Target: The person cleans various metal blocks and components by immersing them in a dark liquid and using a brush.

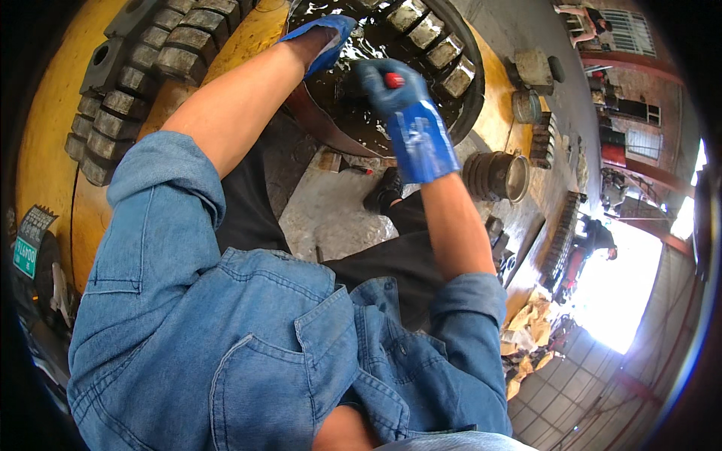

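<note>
My right hand (395, 86), in a blue rubber glove wet with shiny liquid, is closed around a tool whose red handle end (393, 80) sticks out of the fist. The tool's other end is hidden. Both hands are over a round tub (474, 105) of dark, glistening liquid. My left hand (327, 39), also blue-gloved, reaches over the tub's left side; its fingers do not show clearly. Several blocky metal pieces (426, 31) stand in a curved row inside the tub, along its far right wall.
Rows of dark metal blocks (124, 105) lie on a yellow surface (45, 113) at left. A ribbed metal cylinder (496, 177) stands right of the tub. On the floor lies a small red-tipped tool (361, 170). Crumpled brown paper (530, 327) and people (594, 240) are farther right.
</note>
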{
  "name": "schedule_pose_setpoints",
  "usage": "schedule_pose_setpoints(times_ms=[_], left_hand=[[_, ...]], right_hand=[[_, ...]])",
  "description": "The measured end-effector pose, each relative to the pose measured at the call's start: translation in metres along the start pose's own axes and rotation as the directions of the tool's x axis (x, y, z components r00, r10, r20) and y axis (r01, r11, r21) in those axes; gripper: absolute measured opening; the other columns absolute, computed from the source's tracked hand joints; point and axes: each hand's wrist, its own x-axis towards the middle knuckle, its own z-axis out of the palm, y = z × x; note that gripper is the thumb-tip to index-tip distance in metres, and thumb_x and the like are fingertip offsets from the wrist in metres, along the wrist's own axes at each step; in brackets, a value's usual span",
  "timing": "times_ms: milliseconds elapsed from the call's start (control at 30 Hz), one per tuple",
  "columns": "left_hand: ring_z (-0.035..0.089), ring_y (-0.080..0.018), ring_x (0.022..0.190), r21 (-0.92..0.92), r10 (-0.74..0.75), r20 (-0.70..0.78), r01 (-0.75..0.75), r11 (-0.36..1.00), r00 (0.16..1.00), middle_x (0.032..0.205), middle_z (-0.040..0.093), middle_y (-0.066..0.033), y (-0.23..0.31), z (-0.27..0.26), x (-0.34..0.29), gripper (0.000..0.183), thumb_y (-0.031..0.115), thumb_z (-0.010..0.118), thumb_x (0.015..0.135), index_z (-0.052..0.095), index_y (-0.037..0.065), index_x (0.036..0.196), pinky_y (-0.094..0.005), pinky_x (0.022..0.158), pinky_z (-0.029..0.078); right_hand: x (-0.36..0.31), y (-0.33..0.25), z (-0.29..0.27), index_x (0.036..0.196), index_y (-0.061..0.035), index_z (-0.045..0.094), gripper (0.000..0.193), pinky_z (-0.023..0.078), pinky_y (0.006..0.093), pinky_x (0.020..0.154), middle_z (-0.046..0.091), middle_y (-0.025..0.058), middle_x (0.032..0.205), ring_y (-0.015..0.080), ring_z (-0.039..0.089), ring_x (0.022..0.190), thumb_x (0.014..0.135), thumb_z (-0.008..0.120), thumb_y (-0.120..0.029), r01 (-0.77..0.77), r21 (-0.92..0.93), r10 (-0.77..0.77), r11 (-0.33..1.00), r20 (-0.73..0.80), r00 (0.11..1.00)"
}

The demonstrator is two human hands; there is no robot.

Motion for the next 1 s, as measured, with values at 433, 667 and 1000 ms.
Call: schedule_pose_setpoints(times_ms=[433, 667, 1000], left_hand=[[0.059, -0.0428, 0.14, 0.46, 0.322, 0.11, -0.335, 0.822, 0.94, 0.146, 0.063, -0.0305, -0.034, 0.064, 0.018, 0.102, 0.059, 0.088, 0.082, 0.054, -0.009, 0.15, -0.0482, 0.117, 0.047], [0.053, -0.035, 0.147, 0.911, 0.244, 0.246, -0.31, 0.273, 0.938, 0.159, 0.056, -0.016, 0.018, 0.111, -0.021, 0.104, 0.052, 0.091, 0.079, 0.044, 0.013, 0.162, -0.047, 0.12, 0.046], [0.063, -0.0358, 0.136, 0.927, 0.198, 0.203, -0.253, 0.275, 0.959, 0.148, 0.066, -0.0141, 0.0, 0.119, 0.023, 0.087, 0.032, 0.087, 0.082, 0.048, 0.02, 0.159, -0.0485, 0.112, 0.053]], right_hand=[[-0.047, 0.178, -0.054, 0.12, -0.002, 0.077, 0.03, 0.062, 0.0308, 0.074, 0.08, 0.0076, 0.1, 0.0151, 0.073, 0.081, 0.105, 0.072, -0.028, -0.396, 0.579, 0.487, 0.713, -0.001, 0.873], [-0.015, 0.206, -0.05, 0.126, -0.0034, 0.077, 0.032, 0.061, 0.0322, 0.077, 0.08, 0.0076, 0.109, 0.0164, 0.076, 0.087, 0.106, 0.07, -0.027, -0.394, 0.514, 0.428, 0.762, 0.057, 0.902], [-0.028, 0.184, -0.074, 0.12, -0.0083, 0.08, 0.028, 0.061, 0.0313, 0.074, 0.081, 0.0051, 0.099, 0.0156, 0.075, 0.08, 0.104, 0.073, -0.03, -0.591, 0.501, 0.536, 0.632, 0.269, 0.8]])
